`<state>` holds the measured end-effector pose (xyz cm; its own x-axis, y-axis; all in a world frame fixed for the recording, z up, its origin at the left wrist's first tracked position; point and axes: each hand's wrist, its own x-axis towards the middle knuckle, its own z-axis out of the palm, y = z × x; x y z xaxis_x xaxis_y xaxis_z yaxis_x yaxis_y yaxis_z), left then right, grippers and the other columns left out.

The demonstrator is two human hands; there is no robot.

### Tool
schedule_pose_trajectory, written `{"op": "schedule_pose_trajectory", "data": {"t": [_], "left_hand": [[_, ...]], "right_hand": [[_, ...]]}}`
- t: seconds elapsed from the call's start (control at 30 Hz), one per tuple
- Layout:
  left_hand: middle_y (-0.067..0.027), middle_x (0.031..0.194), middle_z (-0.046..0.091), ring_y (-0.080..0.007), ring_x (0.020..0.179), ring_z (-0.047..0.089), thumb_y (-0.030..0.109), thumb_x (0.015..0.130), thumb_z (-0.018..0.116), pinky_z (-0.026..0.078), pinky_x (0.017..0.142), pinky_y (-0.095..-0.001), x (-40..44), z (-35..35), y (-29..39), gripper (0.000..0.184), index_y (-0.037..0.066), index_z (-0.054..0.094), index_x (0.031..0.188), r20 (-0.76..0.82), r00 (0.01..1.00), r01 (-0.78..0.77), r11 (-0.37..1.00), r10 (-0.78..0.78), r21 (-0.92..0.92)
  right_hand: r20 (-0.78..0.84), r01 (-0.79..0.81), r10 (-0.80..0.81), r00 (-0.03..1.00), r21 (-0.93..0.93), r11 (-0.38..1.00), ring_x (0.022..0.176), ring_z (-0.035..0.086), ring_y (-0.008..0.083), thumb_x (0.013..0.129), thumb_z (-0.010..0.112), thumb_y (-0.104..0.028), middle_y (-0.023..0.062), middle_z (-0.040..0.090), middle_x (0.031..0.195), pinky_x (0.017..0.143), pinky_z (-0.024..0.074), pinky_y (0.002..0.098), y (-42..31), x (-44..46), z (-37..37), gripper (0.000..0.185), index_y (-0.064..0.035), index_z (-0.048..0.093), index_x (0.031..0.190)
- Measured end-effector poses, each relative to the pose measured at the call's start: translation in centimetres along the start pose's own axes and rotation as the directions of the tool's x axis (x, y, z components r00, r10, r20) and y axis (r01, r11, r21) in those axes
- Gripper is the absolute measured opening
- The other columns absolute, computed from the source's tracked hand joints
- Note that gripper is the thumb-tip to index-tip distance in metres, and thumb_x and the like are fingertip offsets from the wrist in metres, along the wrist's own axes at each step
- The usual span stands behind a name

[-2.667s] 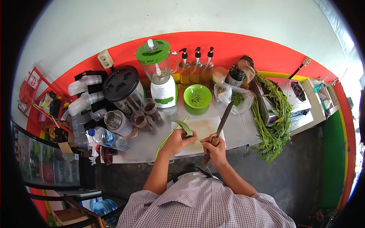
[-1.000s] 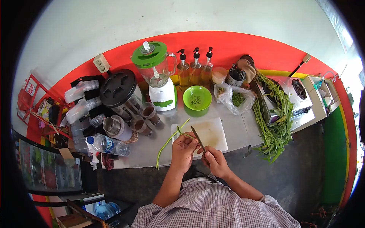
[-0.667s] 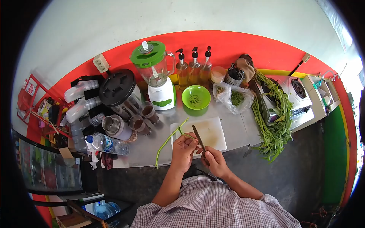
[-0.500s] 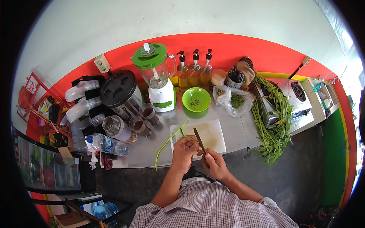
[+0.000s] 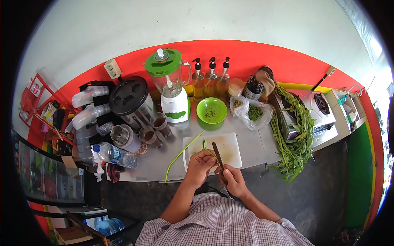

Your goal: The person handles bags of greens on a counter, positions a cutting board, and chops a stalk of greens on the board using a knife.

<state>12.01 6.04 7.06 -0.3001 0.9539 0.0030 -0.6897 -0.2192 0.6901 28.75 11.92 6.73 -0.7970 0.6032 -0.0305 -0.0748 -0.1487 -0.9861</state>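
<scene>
Knife is tipping left now, where earlier it was leaning right across the board, and both hands are sitting nearer the front edge of the table. Left hand is pinching a green strip between closed fingertips, one end poking up over the board; right hand is wrapping its fingers snugly round the knife's handle. Blade is lying just beside the left fingers, and whether it is touching the strip, I can't tell.

Long stalk is crossing the board's left edge, its lower tip reaching the table's front edge. Metal is showing between bowl and board, and a wider stretch is running right towards the greens, which are drooping past the front edge. Board is looking flat, white, stained brownish; blade, dark and narrow; stalk, smooth, gently bowed. Bowl is gleaming round and green, bits dotting its bottom, and the bag nearby is crinkling, thin and see-through.
</scene>
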Motion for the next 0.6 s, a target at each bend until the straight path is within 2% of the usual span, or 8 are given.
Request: {"op": "schedule_pose_trajectory", "data": {"t": [0.07,0.2,0.27,0.3,0.33,0.5,0.57,0.6], "left_hand": [[-0.0093,0.100,0.071,-0.0187,0.094,0.070,0.007,0.098,0.065,0.055,0.088,-0.0336,-0.1,-0.1,0.1,0.009,0.002,0.066,0.104,0.022,1.000,0.013,1.000,-0.014,0.027],[-0.0090,0.101,0.070,-0.0185,0.095,0.068,0.008,0.098,0.066,0.055,0.086,-0.0337,-0.3,0.1,0.2,0.008,0.002,0.066,0.104,0.046,0.999,0.010,1.000,-0.009,-0.024],[-0.0090,0.103,0.072,-0.0171,0.093,0.069,0.003,0.099,0.061,0.055,0.087,-0.0313,-0.4,0.0,0.2,0.009,-0.001,0.066,0.105,0.086,0.996,-0.014,0.999,0.018,-0.046],[-0.0090,0.103,0.072,-0.0171,0.093,0.069,0.003,0.099,0.061,0.055,0.087,-0.0313,-0.6,-0.1,0.3,0.009,-0.001,0.066,0.105,0.086,0.996,-0.014,0.999,0.017,-0.044],[-0.0084,0.102,0.072,-0.0169,0.093,0.069,0.004,0.099,0.062,0.054,0.085,-0.0305,-0.7,-0.1,0.5,0.009,-0.002,0.067,0.104,0.081,0.997,-0.013,1.000,0.014,-0.010],[-0.0093,0.101,0.069,-0.0181,0.094,0.066,0.008,0.097,0.066,0.053,0.084,-0.0334,-1.3,-1.2,1.4,0.009,0.000,0.068,0.102,0.112,0.992,0.040,0.992,-0.054,0.121],[-0.0103,0.100,0.070,-0.0182,0.094,0.066,0.008,0.097,0.066,0.052,0.082,-0.0323,-1.5,-1.2,1.8,0.009,0.000,0.068,0.101,0.076,0.997,-0.031,0.951,0.007,0.307],[-0.0103,0.100,0.070,-0.0182,0.094,0.066,0.008,0.097,0.066,0.052,0.082,-0.0323,-1.6,-1.1,1.9,0.009,0.000,0.068,0.101,0.077,0.997,-0.027,0.951,0.003,0.309]], "right_hand": [[0.015,-0.014,0.013,1.000,0.038,0.999,0.056,0.045,0.0076,0.110,0.040,-0.034,0.0003,0.052,0.067,0.053,0.0363,0.0241,0.1,-0.1,-0.1,0.040,0.0010,0.061,0.109],[0.028,0.004,-0.002,1.000,-0.047,0.999,0.057,0.045,0.0079,0.110,0.040,-0.034,0.0000,0.051,0.068,0.053,0.0361,0.0241,-0.4,0.0,-0.1,0.041,0.0010,0.061,0.107],[0.034,0.017,-0.014,0.999,-0.084,0.996,0.057,0.045,0.0080,0.110,0.041,-0.035,-0.0003,0.051,0.068,0.054,0.0360,0.0241,-0.6,0.2,0.1,0.041,0.0010,0.061,0.107],[0.022,0.008,-0.006,1.000,-0.069,0.998,0.057,0.044,0.0073,0.109,0.042,-0.029,-0.0012,0.050,0.066,0.053,0.0354,0.0245,-0.7,0.2,0.2,0.035,0.0001,0.062,0.106],[0.007,0.000,0.001,1.000,-0.054,0.999,0.056,0.043,0.0066,0.108,0.043,-0.023,-0.0021,0.048,0.064,0.053,0.0348,0.0249,-0.7,0.2,0.4,0.030,-0.0008,0.063,0.105],[0.054,0.003,-0.003,0.999,-0.018,1.000,0.057,0.042,0.0063,0.108,0.043,-0.023,-0.0024,0.048,0.064,0.053,0.0347,0.0249,-0.1,0.5,0.6,0.030,-0.0008,0.062,0.104],[0.062,-0.007,0.008,0.998,-0.011,1.000,0.056,0.041,0.0061,0.108,0.043,-0.023,-0.0025,0.048,0.064,0.053,0.0346,0.0246,-0.1,0.5,0.9,0.030,-0.0008,0.062,0.104],[0.068,-0.035,0.033,0.997,0.035,0.999,0.056,0.041,0.0059,0.108,0.043,-0.023,-0.0027,0.048,0.065,0.053,0.0346,0.0243,-0.1,0.5,1.0,0.030,-0.0006,0.063,0.104]]}}
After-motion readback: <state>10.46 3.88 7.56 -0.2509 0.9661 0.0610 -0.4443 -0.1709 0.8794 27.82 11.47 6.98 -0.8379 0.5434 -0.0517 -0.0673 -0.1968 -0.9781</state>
